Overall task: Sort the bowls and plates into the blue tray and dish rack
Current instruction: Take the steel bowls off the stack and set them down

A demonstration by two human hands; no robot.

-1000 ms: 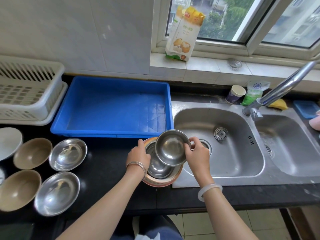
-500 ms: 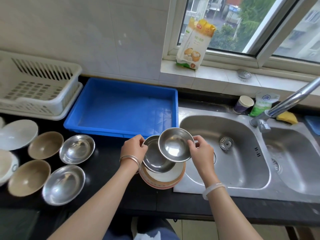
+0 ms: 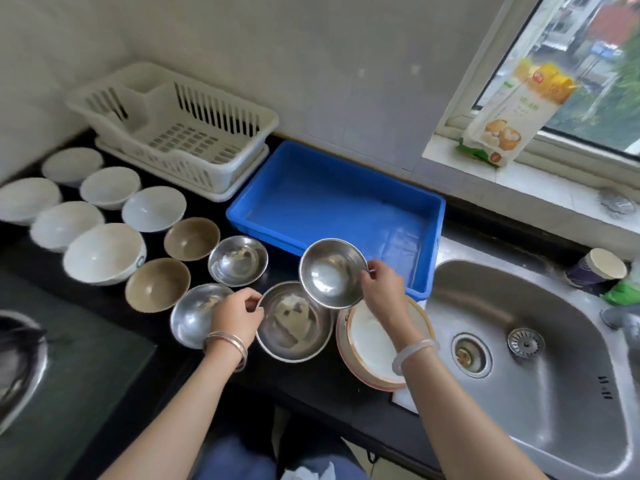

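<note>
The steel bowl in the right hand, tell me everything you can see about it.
The steel bowl is small, round and shiny, of bare metal with a thin rolled rim and a smooth, empty inside that reflects light. The right hand pinches its right rim with the fingers. It is held up, tilted so the opening faces the camera, in front of the blue tray's near edge. It overlaps the top right rim of a larger steel bowl held by the left hand; whether they touch is unclear.
</note>
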